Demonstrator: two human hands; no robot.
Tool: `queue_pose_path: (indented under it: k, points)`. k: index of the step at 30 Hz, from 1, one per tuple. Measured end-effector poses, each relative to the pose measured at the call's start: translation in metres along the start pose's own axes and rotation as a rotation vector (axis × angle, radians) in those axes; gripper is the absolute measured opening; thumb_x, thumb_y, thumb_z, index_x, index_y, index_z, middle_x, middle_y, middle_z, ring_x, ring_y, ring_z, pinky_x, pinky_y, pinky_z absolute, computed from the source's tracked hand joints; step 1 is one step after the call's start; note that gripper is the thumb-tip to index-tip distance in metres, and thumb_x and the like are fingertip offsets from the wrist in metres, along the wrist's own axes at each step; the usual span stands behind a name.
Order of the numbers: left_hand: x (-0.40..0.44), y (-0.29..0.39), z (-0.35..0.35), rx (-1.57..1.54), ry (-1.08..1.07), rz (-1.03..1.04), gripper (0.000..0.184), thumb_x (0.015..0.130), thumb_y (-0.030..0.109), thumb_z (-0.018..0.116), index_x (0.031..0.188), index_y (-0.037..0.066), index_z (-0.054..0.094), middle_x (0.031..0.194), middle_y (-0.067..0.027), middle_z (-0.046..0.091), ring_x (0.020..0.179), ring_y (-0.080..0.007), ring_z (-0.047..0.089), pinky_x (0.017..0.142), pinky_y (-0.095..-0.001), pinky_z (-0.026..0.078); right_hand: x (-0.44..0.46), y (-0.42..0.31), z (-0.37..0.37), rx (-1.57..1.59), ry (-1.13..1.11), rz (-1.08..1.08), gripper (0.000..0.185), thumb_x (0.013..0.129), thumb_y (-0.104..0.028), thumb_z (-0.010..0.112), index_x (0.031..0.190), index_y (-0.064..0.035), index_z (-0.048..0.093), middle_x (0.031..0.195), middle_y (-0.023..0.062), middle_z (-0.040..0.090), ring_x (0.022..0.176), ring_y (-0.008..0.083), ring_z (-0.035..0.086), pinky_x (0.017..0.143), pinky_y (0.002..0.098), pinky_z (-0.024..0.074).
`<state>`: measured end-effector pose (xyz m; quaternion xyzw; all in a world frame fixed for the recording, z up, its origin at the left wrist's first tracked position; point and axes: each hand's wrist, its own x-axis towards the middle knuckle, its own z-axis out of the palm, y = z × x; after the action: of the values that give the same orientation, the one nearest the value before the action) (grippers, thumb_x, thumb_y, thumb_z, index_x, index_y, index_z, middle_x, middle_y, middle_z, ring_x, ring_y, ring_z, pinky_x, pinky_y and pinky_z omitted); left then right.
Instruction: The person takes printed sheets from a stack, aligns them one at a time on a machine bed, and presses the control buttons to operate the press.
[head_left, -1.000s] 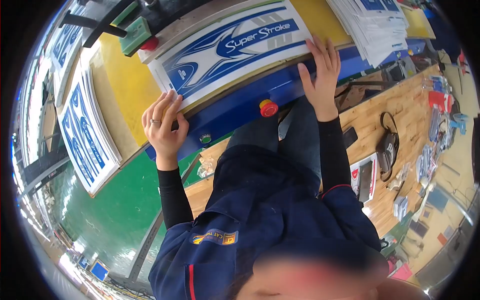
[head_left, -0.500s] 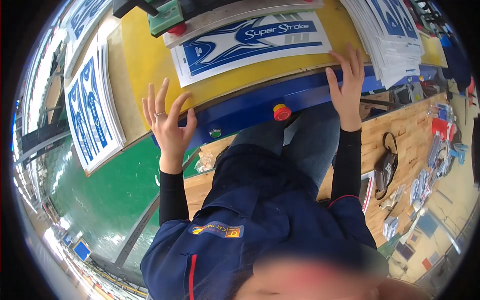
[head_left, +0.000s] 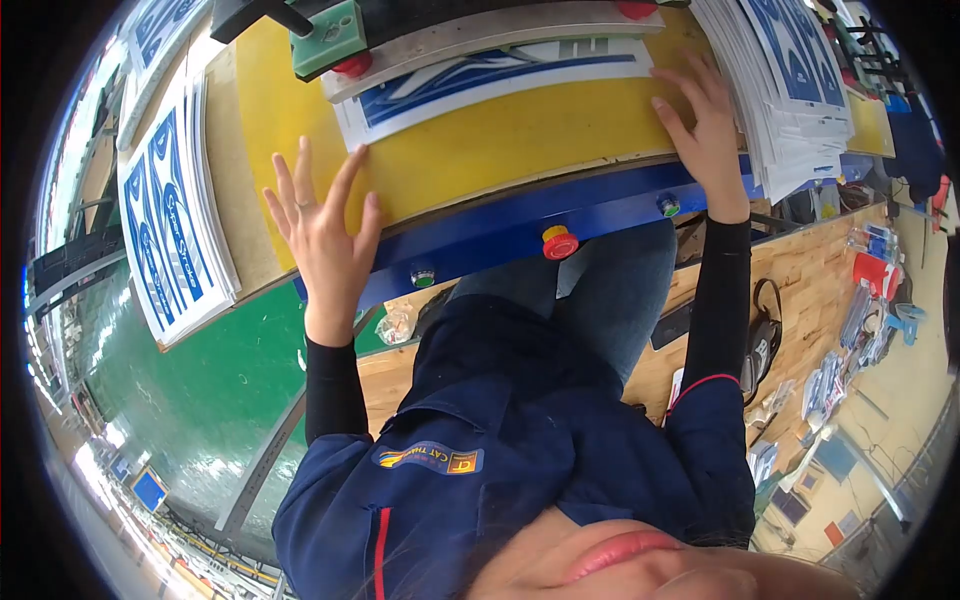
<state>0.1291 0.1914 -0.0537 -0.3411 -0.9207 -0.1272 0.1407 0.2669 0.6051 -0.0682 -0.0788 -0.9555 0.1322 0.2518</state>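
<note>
The printed sheet (head_left: 500,84) lies at upper centre on the yellow desk (head_left: 480,150), partly beneath a metal bar (head_left: 490,52). Judged light, flexible and easily creased; best held by its near corners. Left hand (head_left: 328,235) and right hand (head_left: 708,140) extend towards its ends, palms down, fingers parted, grasping nothing; contact unconfirmed.

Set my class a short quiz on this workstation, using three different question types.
1. True or false: the left hand wears a ring.
2. Choose: relative to the green buttons, the red button on the blue panel sits A) left of both, B) between them, C) right of both.
3. Fill in: the printed sheet, partly hidden by the metal bar, lies on a ____ surface.

Key: 1 true; 2 B; 3 yellow.
</note>
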Motion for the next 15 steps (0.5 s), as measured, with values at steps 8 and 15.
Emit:
queue_pose_path:
  k: [8,15]
  points:
    - [0.021,-0.011,0.020,-0.142,-0.009,-0.066,0.050,0.092,0.029,0.064,0.141,0.026,0.059,0.160,-0.0158,0.037,0.150,-0.0399,0.028,0.123,-0.0549,0.016,0.014,-0.002,0.008,0.113,0.064,0.002,0.033,0.090,-0.027,0.070,0.121,-0.0171,0.071,0.142,0.0167,0.057,0.133,0.0399,0.050,0.112,0.0460,0.0396]
    - [0.020,-0.007,0.017,-0.102,0.021,-0.074,0.050,0.091,0.033,0.065,0.141,0.030,0.060,0.160,-0.0160,0.036,0.150,-0.0392,0.028,0.124,-0.0552,0.016,0.015,-0.001,0.009,0.039,0.033,-0.014,0.034,0.092,-0.028,0.068,0.124,-0.0179,0.071,0.143,0.0165,0.056,0.133,0.0384,0.051,0.112,0.0465,0.0393]
